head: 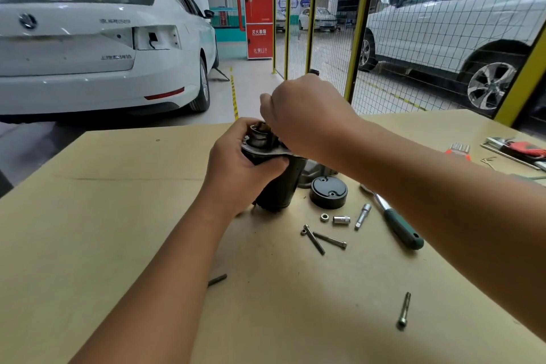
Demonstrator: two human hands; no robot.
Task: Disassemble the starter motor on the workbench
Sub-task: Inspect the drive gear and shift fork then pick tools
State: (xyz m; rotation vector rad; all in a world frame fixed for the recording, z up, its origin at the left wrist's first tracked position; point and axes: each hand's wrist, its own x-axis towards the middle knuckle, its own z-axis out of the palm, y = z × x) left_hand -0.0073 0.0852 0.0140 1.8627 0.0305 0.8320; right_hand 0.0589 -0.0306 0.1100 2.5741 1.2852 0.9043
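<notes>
The dark cylindrical starter motor [280,183] stands roughly upright on the cardboard-covered bench [118,216], near the bench's middle and a little back from the far edge. The left hand [236,174] wraps round its upper body, thumb and fingers [277,161] curled against the grey metal flange, so the grip is firm on the housing. The right hand [301,118] hovers over the motor's top end with its fingers bent downward onto the exposed shaft area; the back of the hand hides the fingertips, so whether they pinch a part there cannot be told.

Just right of the motor, touching or nearly touching its base, lies a grey cast housing piece [314,171], and in front of that sits a round black end cap [328,192]. Nearer the person lie a small nut [324,217], a short silver socket [341,219], a silver extension bar [363,215] and a green-handled ratchet [396,221]. Two long bolts [320,241] cross each other below these; another bolt [404,309] lies well apart toward the near right, and a dark short pin [217,279] rests alone near the left forearm.

The bench's left half is bare cardboard with wide room. Its far edge runs close behind the hands; a yellow-framed mesh fence [360,26] rises beyond the right rear corner.
</notes>
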